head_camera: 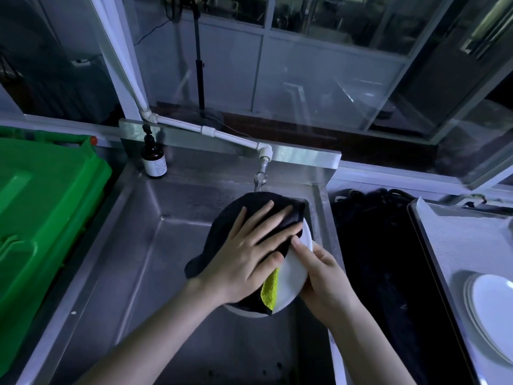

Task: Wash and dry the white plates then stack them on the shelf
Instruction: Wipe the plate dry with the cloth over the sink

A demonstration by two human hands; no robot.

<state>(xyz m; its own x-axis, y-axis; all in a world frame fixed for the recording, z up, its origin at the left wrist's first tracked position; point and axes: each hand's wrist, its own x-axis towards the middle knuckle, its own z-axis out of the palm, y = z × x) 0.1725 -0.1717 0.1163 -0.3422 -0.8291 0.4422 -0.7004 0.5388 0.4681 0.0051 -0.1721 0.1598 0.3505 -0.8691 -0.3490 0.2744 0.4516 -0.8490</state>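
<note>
Head view, then, asks the first: who has the white plate [291,276]?

The second: Both hands. The right hand [324,282] curls round its right rim, thumb on the face. The left hand [249,254] lies flat, fingers spread, pressing a dark cloth [238,215] with a yellow-green underside onto it. The plate is tilted above the right part of the steel sink [138,245], just on the near side of the tap [260,179].

The first: What could go wrong?

The second: I'd judge the rim grip the weak point. If the plate is wet, a hard push from the flat hand could twist it out of those fingers and drop it onto the steel, where it might chip. The loose cloth tail hanging left could also dip into the basin and pick up water.

The first: And around it?

The second: A brown pump bottle [153,159] stands on the far-left ledge, a white pipe [222,133] runs to the tap, and a green bin [41,204] sits at left. At right, a tray [427,245] carries a stack of plates [491,309]. Something dark lies between tray and sink, too dim to name. Glass partitions stand beyond, and the light is low.
</note>
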